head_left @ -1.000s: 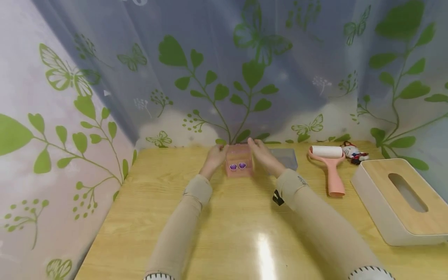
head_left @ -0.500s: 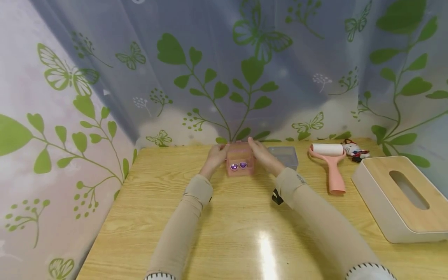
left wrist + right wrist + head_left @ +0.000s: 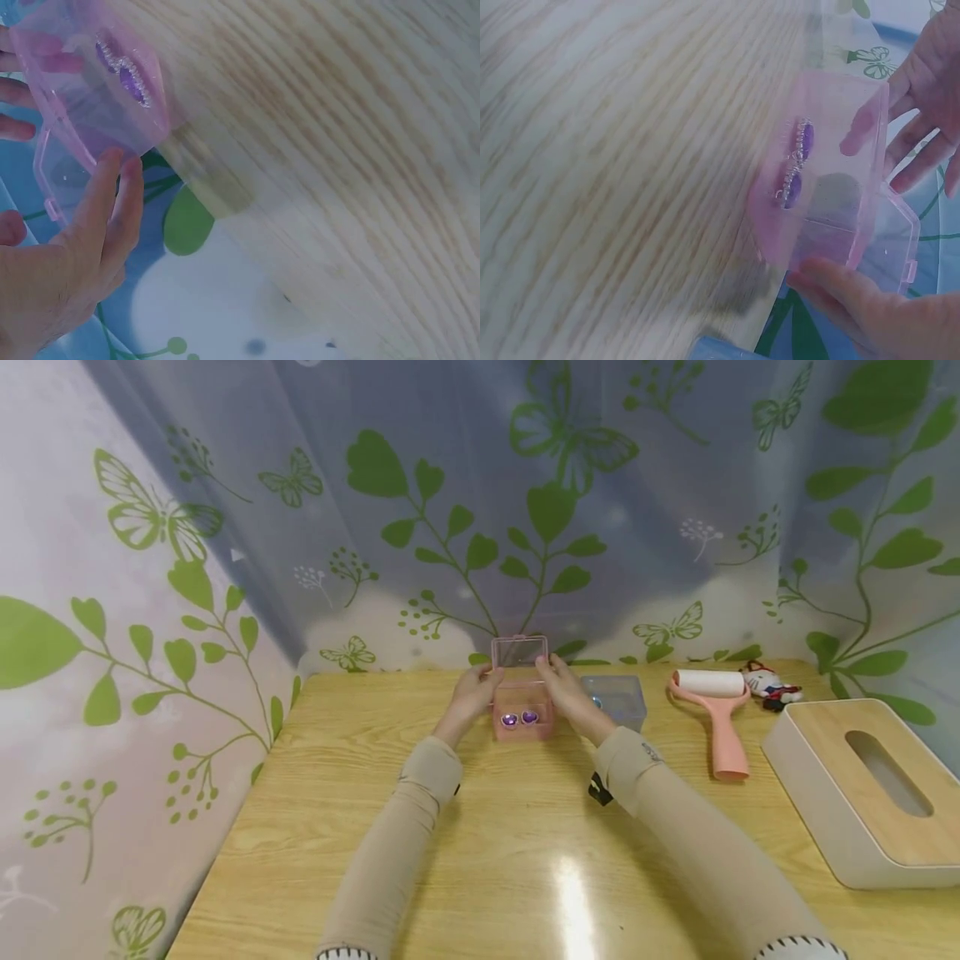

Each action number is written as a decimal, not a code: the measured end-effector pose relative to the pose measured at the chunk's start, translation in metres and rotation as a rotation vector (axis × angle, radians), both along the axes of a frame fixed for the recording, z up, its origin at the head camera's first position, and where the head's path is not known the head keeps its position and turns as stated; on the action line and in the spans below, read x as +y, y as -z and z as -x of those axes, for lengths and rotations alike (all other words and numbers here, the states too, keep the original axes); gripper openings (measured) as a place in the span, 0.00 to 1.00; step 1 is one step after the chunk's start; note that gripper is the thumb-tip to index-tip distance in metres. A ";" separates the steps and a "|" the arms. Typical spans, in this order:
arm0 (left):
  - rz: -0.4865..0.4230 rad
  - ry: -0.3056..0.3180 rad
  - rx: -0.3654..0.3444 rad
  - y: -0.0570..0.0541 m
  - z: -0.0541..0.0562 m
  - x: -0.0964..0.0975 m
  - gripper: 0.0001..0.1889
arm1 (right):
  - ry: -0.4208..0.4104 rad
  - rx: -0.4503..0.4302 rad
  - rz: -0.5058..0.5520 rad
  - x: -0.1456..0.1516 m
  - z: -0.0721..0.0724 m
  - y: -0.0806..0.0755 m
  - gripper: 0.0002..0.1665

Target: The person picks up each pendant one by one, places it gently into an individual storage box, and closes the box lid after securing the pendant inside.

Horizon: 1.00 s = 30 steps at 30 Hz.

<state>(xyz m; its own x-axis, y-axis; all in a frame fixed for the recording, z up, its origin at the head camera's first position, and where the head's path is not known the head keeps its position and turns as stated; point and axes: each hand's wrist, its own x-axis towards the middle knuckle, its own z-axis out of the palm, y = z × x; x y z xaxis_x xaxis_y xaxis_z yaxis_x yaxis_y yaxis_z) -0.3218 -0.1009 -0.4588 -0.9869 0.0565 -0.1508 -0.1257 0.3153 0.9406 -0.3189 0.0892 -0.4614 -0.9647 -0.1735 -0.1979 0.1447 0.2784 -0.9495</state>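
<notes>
A see-through pink plastic box stands at the back of the table, its hinged lid raised upright behind it. Two purple gems with sparkling silvery edging show through its front. Left of the box, my left hand lays its nearly straight fingers against the side wall; in the left wrist view its thumb is apart from the box. On the opposite side, my right hand touches the wall with extended fingertips, as the right wrist view also shows. Between the two hands, the box's inside looks tinted pink.
Just right of my right hand is a clear bluish box with a small blue thing in it. Farther right lie a pink lint roller and a small cat doll. A wood-topped tissue box stands at the right edge. A patterned curtain hangs behind.
The pink box's lid has swung up and back from lying over the box. Both hands stay at its sides. The view has shifted slightly.
</notes>
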 end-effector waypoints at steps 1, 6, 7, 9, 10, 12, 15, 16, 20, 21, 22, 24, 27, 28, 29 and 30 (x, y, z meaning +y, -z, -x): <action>-0.013 0.000 0.001 0.001 0.000 0.000 0.34 | -0.003 0.003 -0.005 0.000 0.000 0.000 0.47; -0.106 -0.018 -0.016 0.004 -0.001 -0.001 0.33 | -0.016 0.005 0.005 0.001 0.000 0.002 0.47; -0.119 -0.028 -0.019 0.004 -0.002 -0.001 0.33 | -0.018 0.005 0.012 0.001 0.000 0.002 0.47; -0.118 -0.047 -0.013 0.003 -0.004 -0.002 0.34 | -0.023 0.014 0.001 0.002 -0.001 0.000 0.47; -0.107 -0.057 -0.005 0.003 -0.005 -0.003 0.35 | -0.025 0.020 -0.004 0.002 -0.002 -0.001 0.47; -0.068 -0.074 0.013 0.002 -0.006 -0.004 0.36 | -0.029 0.034 -0.030 0.002 -0.003 -0.003 0.48; -0.005 -0.092 0.040 0.001 -0.008 -0.006 0.39 | -0.036 0.054 -0.077 0.003 -0.006 -0.007 0.49; 0.011 -0.094 0.046 0.001 -0.009 -0.006 0.39 | -0.036 0.059 -0.089 0.003 -0.007 -0.008 0.49; 0.080 -0.103 0.072 0.000 -0.011 -0.009 0.37 | -0.040 0.077 -0.124 0.004 -0.010 -0.010 0.48; 0.093 -0.105 0.077 0.000 -0.011 -0.009 0.36 | -0.041 0.084 -0.135 0.004 -0.011 -0.010 0.48; 0.105 -0.107 0.081 0.001 -0.012 -0.010 0.35 | -0.043 0.092 -0.146 0.005 -0.012 -0.011 0.47; 0.119 -0.106 0.088 0.001 -0.013 -0.011 0.33 | -0.051 0.108 -0.171 0.005 -0.013 -0.011 0.44; 0.118 -0.087 0.096 0.000 -0.015 -0.014 0.31 | -0.067 0.148 -0.211 0.006 -0.013 -0.009 0.39; 0.127 -0.075 0.104 0.000 -0.016 -0.015 0.30 | -0.075 0.166 -0.219 0.007 -0.013 -0.008 0.37; 0.139 -0.056 0.121 -0.001 -0.017 -0.016 0.29 | -0.083 0.181 -0.227 0.007 -0.012 -0.007 0.36; 0.152 -0.033 0.137 -0.001 -0.018 -0.017 0.28 | -0.092 0.201 -0.237 0.008 -0.012 -0.005 0.35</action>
